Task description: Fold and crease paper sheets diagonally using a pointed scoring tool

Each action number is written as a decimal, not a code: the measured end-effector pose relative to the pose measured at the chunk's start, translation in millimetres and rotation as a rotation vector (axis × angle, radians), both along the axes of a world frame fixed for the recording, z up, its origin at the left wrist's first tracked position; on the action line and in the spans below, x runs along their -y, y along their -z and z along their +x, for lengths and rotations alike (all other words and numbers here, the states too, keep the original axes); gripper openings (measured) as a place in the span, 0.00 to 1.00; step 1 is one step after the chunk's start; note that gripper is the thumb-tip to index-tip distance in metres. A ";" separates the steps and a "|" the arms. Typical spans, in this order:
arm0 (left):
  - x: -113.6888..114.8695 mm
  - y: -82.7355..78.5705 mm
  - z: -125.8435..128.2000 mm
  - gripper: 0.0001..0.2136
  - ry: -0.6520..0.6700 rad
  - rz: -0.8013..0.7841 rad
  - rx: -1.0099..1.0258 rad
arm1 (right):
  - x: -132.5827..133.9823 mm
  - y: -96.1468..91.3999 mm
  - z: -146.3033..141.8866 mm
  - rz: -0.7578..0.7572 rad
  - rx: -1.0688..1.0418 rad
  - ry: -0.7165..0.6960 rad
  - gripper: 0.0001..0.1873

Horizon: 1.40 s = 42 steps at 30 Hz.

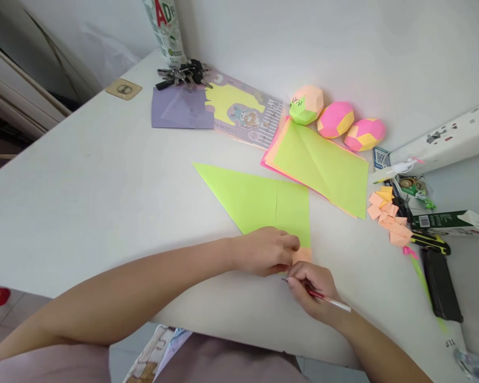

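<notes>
A bright green sheet of paper point(259, 202), with a slanted left edge and a crease, lies on the table before me. At its lower right corner sits a small orange paper piece point(304, 255). My left hand point(267, 251) presses down on both papers, fingers curled and closed at the orange piece; its fingertips are partly hidden. In my right hand point(313, 290) is a slim red and white pen point(329, 301), pinched near its dark tip. That tip points left, just below my left fingers. The two hands are almost touching.
Behind lie a stack of coloured paper point(327, 165), several paper balls point(335, 119), a stencil ruler point(247, 114), a purple sheet point(179, 109), keys point(187, 73) and a bottle point(165, 32). At right are folded orange pieces point(389, 215), a utility knife point(431, 242), a carton point(443, 221) and a black case point(441, 284).
</notes>
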<state>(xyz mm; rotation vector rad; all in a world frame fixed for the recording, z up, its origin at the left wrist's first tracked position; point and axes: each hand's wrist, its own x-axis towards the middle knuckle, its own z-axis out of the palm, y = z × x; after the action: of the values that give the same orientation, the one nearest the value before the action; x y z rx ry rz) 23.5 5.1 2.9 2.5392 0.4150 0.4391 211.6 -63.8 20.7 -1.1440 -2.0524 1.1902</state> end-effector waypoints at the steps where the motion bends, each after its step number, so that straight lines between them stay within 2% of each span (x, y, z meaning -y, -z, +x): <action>1: -0.1 0.2 0.1 0.08 -0.004 0.001 -0.001 | 0.9 0.6 -0.3 0.054 0.014 0.022 0.10; 6: -0.4 -0.3 0.8 0.09 -0.013 -0.014 -0.013 | 4.8 2.1 -2.7 0.195 0.098 0.085 0.11; 18: -0.3 -0.3 1.2 0.07 -0.015 -0.065 -0.038 | 3.6 6.9 -2.8 0.146 0.070 0.079 0.12; 42: 1.1 -1.0 1.3 0.07 -0.034 -0.054 -0.024 | 3.1 9.4 -4.4 0.200 0.074 0.085 0.13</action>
<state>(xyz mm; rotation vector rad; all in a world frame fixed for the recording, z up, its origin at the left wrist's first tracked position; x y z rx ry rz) 24.8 4.0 3.9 2.4900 0.4738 0.4053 207.2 -66.9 11.3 -1.1797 -2.1010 0.8919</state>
